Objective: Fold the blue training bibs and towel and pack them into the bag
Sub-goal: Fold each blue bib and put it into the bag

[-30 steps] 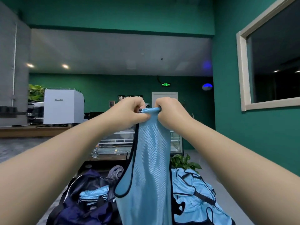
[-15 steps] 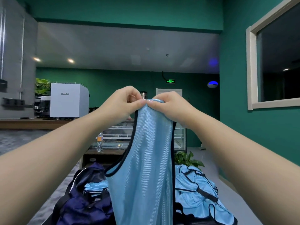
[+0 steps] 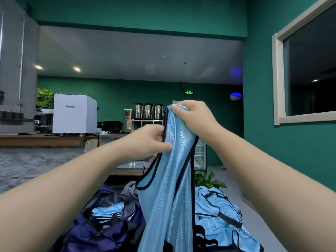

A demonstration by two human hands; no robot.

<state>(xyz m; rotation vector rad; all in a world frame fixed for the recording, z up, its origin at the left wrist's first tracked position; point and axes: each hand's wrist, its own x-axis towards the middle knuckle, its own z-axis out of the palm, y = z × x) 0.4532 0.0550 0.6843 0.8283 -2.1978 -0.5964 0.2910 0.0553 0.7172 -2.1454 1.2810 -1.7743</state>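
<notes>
Soft, even indoor light fills the room; two recessed ceiling spotlights (image 3: pixel 57 68) glow warm at the back left, and a blue lamp (image 3: pixel 235 96) throws a hazy flare above itself. The left hand (image 3: pixel 148 142) is motion-blurred. The wide lens bends the window frame (image 3: pixel 276 79) and the edges.

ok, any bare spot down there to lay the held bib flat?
None visible. The dark navy duffel bag with folded bibs fills the left, the heap of light-blue bibs the right; the hanging light-blue bib hides the gap between. Grey floor lies beyond the heap.
</notes>
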